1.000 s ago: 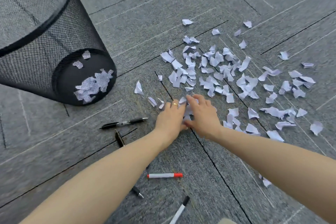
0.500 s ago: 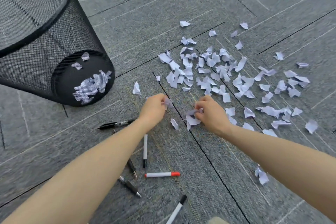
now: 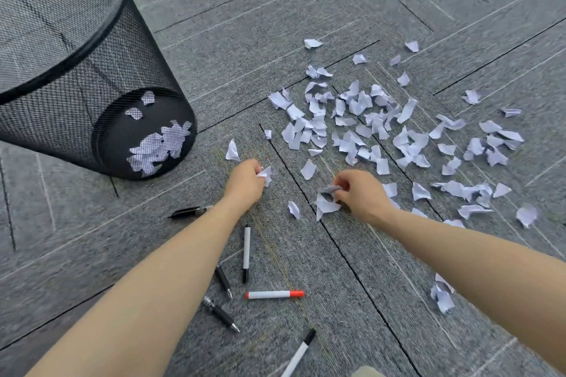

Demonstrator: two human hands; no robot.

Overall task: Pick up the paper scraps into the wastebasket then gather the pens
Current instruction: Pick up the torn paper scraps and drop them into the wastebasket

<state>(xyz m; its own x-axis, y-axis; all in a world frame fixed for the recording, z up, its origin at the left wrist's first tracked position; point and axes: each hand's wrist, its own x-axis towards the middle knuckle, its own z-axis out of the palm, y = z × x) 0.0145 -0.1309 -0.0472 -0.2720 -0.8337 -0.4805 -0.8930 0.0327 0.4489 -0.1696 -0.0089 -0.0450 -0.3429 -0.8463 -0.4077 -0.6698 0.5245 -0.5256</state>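
Several white paper scraps lie scattered over the grey carpet, mostly to the right of centre. My left hand grips a crumpled scrap just above the floor. My right hand pinches another scrap over a few loose pieces. A black mesh wastebasket stands at the upper left with several scraps visible through its wall at the bottom. Several pens lie near me: a black pen, a white marker with a black cap, a red-capped marker, and two black pens.
Another white marker lies at the bottom edge. A few scraps sit beside my right forearm. Carpet tiles with dark seams cover the whole floor.
My hands, pressed together over the pile a second ago, have drawn apart, each with a scrap. My left arm has shifted left, uncovering the pens beneath it.
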